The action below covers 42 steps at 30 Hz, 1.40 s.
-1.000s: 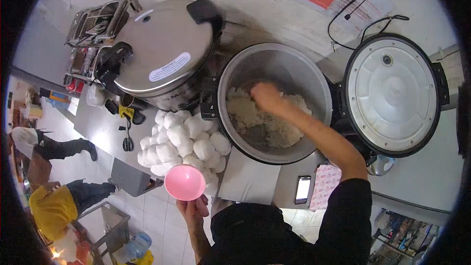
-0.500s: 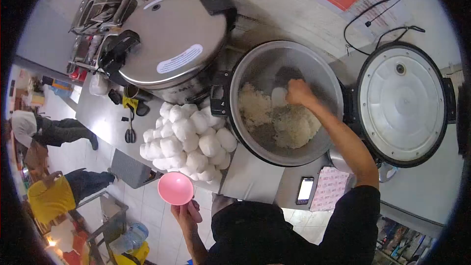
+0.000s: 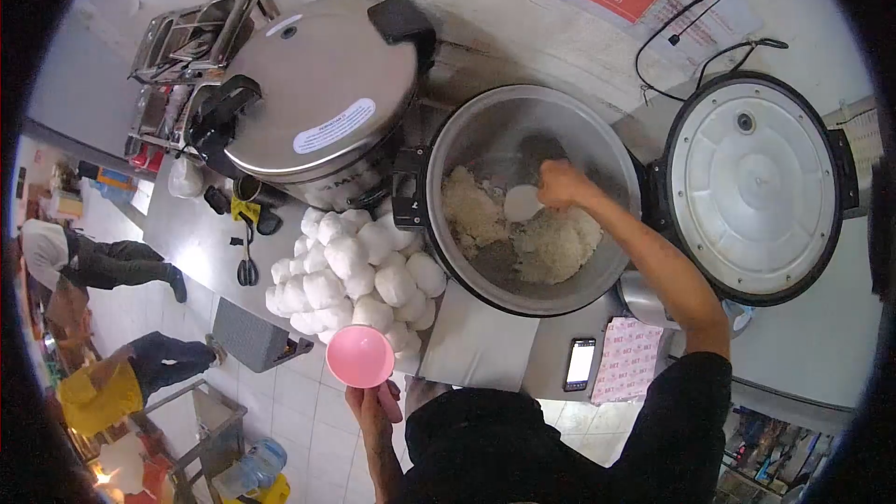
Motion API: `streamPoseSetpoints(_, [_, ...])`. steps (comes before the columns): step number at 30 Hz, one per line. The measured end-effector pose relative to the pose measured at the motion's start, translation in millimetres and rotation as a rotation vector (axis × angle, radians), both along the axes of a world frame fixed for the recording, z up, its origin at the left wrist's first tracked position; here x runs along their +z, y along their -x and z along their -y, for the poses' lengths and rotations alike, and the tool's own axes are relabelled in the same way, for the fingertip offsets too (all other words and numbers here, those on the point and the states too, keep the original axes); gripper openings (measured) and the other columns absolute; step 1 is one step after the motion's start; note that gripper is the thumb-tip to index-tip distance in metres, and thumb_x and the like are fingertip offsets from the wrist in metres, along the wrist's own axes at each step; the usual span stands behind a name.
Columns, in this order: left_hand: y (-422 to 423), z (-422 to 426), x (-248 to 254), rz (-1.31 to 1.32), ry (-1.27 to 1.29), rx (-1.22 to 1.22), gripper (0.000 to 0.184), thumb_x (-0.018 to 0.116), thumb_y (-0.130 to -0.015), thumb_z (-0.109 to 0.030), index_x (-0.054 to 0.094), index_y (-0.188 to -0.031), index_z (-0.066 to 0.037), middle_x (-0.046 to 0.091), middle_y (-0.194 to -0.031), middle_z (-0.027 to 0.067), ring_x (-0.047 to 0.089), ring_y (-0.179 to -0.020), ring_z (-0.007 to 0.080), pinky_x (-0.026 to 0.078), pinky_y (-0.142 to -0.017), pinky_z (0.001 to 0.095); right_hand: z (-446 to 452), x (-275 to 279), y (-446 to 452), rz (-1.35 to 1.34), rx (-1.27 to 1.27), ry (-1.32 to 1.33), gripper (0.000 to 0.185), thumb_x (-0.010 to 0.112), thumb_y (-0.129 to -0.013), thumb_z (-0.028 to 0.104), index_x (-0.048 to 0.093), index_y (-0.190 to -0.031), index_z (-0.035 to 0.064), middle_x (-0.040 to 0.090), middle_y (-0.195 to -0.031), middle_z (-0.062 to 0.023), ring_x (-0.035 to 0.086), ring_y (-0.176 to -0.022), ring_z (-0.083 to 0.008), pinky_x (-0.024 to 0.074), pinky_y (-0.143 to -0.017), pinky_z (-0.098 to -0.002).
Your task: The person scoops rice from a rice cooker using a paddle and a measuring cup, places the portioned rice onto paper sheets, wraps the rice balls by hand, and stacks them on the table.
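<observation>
In my left hand (image 3: 373, 415) is the handle of a pink plastic scoop (image 3: 361, 355), its round cup facing up in front of the pile of white wrapped bundles (image 3: 350, 261). My right hand (image 3: 564, 185) reaches inside the large rice cooker (image 3: 611, 266). It is closed round the handle of a white rice paddle (image 3: 523, 203), whose blade touches the cooked rice (image 3: 557, 245). The rice lies in two heaps, with the grey pot bottom showing around them. Most of the paddle's handle is hidden by my fingers.
The cooker's round lid (image 3: 752, 189) hangs open at the right. A second, closed cooker (image 3: 322, 84) stands at the left. Scissors (image 3: 246, 266), a phone (image 3: 580, 364) and a pink printed paper pack (image 3: 627, 360) lie on the counter. Two people (image 3: 103, 392) are at the far left.
The pink scoop has moved a little right and now overlaps the front of the white bundles. The paddle blade has shifted lower and shows more fully in the pot. The view has shifted slightly.
</observation>
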<state>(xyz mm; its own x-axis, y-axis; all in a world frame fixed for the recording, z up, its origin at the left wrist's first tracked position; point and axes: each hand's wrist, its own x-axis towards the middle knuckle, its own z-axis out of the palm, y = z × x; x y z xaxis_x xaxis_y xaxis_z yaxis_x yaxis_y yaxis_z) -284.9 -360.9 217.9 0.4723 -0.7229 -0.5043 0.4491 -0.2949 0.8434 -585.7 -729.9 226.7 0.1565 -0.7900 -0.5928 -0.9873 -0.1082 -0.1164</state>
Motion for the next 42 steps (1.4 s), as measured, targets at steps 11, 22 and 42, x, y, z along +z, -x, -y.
streamPoseSetpoints(11, [-25.9,-31.0,-7.4,0.047,0.042,0.131,0.022,0.056,-0.091,-0.016,0.057,-0.1,0.004,0.061,-0.081,0.0112,0.055,-0.054,0.0161,0.043,-0.047,0.0279,23.6,-119.4,-30.5,0.421,-0.021,-0.105,0.017,0.064,-0.079,0.011,0.067,-0.081,-0.005,0.064,-0.074,-0.0094,0.064,-0.071,-0.02,0.0505,-0.062,-0.0358])
streamPoseSetpoints(22, [9.3,31.3,59.7,-0.092,0.098,-0.276,0.026,0.05,-0.096,-0.02,0.05,-0.113,0.0,0.062,-0.088,0.0119,0.056,-0.053,0.0164,0.045,-0.046,0.0272,12.0,-61.4,14.6,0.719,-0.141,-0.189,0.022,0.067,-0.084,0.009,0.07,-0.101,-0.0043,0.069,-0.094,-0.0131,0.062,-0.085,-0.0193,0.0499,-0.075,-0.0356])
streamPoseSetpoints(42, [186.6,218.8,34.0,-0.324,0.062,-0.711,0.017,0.043,-0.094,-0.012,0.041,-0.108,-0.003,0.051,-0.084,0.0081,0.054,-0.055,0.0176,0.045,-0.043,0.0318,-157.5,109.4,32.4,0.587,-0.139,1.073,0.039,0.059,-0.074,-0.006,0.06,-0.113,-0.0073,0.06,-0.094,-0.0186,0.063,-0.081,-0.0356,0.0521,-0.074,-0.0378])
